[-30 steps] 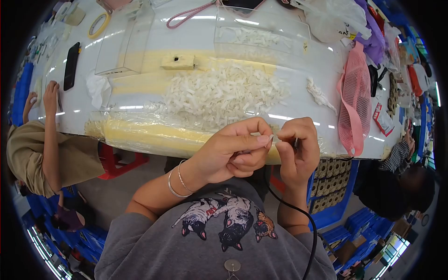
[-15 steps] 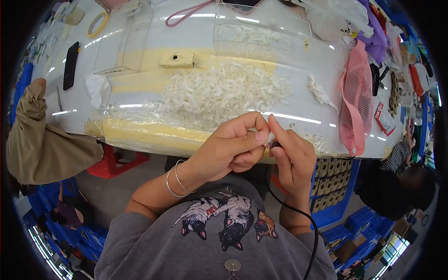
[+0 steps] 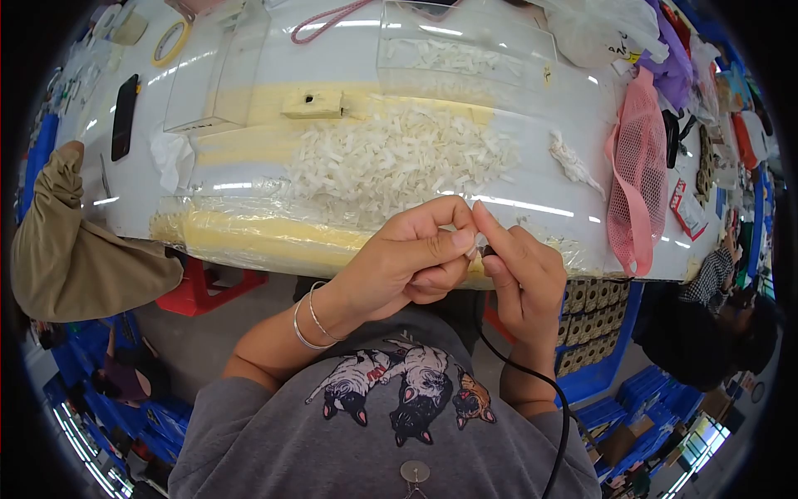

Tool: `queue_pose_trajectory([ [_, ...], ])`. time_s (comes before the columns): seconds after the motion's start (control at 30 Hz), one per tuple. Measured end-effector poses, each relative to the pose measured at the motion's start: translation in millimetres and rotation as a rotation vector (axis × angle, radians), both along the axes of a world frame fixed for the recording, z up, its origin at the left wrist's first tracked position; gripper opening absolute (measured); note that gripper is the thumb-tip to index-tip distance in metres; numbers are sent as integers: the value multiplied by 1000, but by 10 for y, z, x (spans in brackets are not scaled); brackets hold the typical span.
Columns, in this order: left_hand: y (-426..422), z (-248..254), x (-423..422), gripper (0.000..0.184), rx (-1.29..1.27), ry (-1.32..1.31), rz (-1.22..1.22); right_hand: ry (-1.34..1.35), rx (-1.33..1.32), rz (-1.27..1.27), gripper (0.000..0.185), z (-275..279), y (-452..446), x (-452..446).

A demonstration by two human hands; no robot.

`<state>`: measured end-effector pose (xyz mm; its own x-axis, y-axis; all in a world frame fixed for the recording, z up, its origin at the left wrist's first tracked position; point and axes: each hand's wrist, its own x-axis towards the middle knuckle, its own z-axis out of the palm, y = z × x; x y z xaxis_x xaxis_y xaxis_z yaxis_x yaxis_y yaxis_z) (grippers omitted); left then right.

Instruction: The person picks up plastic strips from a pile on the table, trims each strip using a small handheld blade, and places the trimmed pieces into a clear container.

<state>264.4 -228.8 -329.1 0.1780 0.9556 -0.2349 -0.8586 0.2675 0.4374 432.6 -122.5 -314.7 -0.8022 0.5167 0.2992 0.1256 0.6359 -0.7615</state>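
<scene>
My left hand (image 3: 424, 254) pinches a small whitish piece (image 3: 477, 243) between thumb and forefinger, just over the table's front edge. Close against its fingertips is my right hand (image 3: 525, 279), with the forefinger stretched up and the thumb bent beside the same piece. Whether the right fingers grip anything is hidden. Beyond both hands lies a wide pile of short white strips (image 3: 399, 158). Behind the pile are a clear box (image 3: 465, 62) with more strips in it and a pale yellow block (image 3: 312, 103) with a dark hole.
On the left are a black phone (image 3: 125, 116), a tape roll (image 3: 171, 43), crumpled tissue (image 3: 173, 160) and another clear box (image 3: 218, 79). A pink mesh bag (image 3: 637, 179) lies right. A person's brown sleeve (image 3: 79, 241) is at the left edge. A black cable (image 3: 532, 374) crosses my right forearm.
My right hand has come closer to the left, its forefinger now extended near the piece. The person at the left has drawn their hands back, and the sleeve has shifted.
</scene>
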Motion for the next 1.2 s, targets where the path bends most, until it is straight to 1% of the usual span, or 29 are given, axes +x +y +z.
queue_pose_trajectory([
  [0.1, 8, -10, 10, 16, -1, 23, 15, -11, 66, -20, 49, 13, 1, -16],
  [0.2, 5, 2, 16, 19, -6, 52, 25, 6, -2, 1, 49, 17, -7, -17],
  [0.4, -3, 8, 16, 20, -10, 103, 30, -13, 29, 3, 49, 22, 13, -14],
  [0.5, -20, 26, 10, 20, -15, 141, 34, 3, -43, 27, 49, 42, 1, -20],
  [0.6, -7, 32, 2, 18, -16, 176, 43, -33, 47, -22, 46, -4, 4, -18],
  [0.63, 1, 35, -4, 17, -15, 187, 48, -10, 51, -83, 45, -23, 1, -21],
  [0.7, -7, 55, 17, 19, 0, 302, 76, 37, 60, -201, 42, -61, -6, -37],
  [0.8, -29, 82, 51, 20, 17, 455, 130, 145, -298, -223, 37, -66, -42, 20],
  [0.9, -24, 69, 97, 19, 43, 548, 160, 143, -395, -172, 26, -56, -81, 24],
  [0.93, -24, 65, 106, 18, 51, 572, 168, 168, -441, -190, 23, -64, -109, -2],
  [1.03, -24, 74, 108, 18, 64, 573, 154, 224, -560, -227, 15, -88, -151, -72],
  [1.1, -28, 120, 103, 19, 25, 575, 139, 238, -612, -239, 12, -85, -128, -81],
  [1.2, -32, 140, 90, 19, -4, 517, 111, 273, -584, -187, 10, -91, -137, -102],
])
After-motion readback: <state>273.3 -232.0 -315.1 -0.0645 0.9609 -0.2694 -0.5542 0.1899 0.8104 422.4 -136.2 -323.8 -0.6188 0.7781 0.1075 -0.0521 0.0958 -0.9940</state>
